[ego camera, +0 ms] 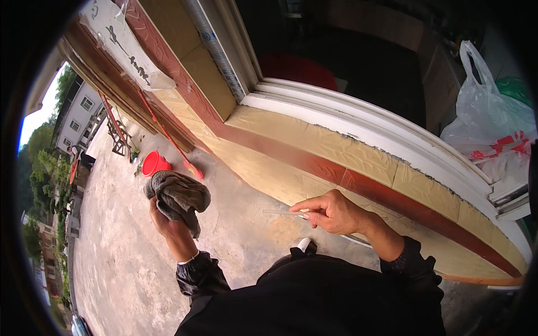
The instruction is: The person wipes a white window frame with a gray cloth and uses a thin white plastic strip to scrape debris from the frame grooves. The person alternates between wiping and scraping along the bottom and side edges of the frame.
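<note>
A crumpled grey-brown cloth is bunched in my left hand, raised over the concrete floor. My right hand pinches a thin, pale, flat strip between thumb and index finger, pointing left; its material is hard to tell. Close beyond my right hand runs the tiled sill in cream, with a dark red tile band along its edge. The white window frame borders the sill, and its opening looks into a dark room.
A red bucket and a red-handled broom stand by the wall at left. Inside the window at right sits a translucent plastic bag. Farther left are a dark chair and another person. Paper with handwriting hangs upper left.
</note>
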A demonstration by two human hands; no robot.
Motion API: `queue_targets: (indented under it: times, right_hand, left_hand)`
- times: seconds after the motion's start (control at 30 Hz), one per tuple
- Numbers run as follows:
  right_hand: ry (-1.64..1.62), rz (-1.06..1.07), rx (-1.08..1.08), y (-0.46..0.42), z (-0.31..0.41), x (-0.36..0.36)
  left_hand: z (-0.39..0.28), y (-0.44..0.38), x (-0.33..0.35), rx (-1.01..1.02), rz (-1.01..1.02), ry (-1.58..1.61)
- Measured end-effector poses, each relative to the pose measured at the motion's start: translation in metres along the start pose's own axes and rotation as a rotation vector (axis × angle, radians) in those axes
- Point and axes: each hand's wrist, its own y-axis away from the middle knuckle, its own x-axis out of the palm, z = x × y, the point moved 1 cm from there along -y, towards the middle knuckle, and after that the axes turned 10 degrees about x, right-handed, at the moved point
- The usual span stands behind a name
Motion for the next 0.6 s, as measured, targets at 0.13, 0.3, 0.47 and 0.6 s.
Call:
queue_targets:
  times: [0.13,0.3,0.47,0.6]
  right_hand:
    - [0.01,-0.13,0.237,0.066,-0.1,0.032]
    - [0.031,-0.367,0.507,0.126,-0.232,0.073]
    - [0.26,-0.261,0.708,0.14,-0.263,0.08]
    - [0.399,-0.291,0.791,0.125,-0.278,0.083]
  left_hand:
    - [0.014,0.019,-0.047,0.149,-0.064,-0.125]
    - [0.041,0.02,-0.086,0.09,-0.213,-0.246]
    - [0.087,0.021,-0.215,0.073,-0.603,-0.486]
    - [0.132,0.022,-0.263,-0.063,-0.681,-0.627]
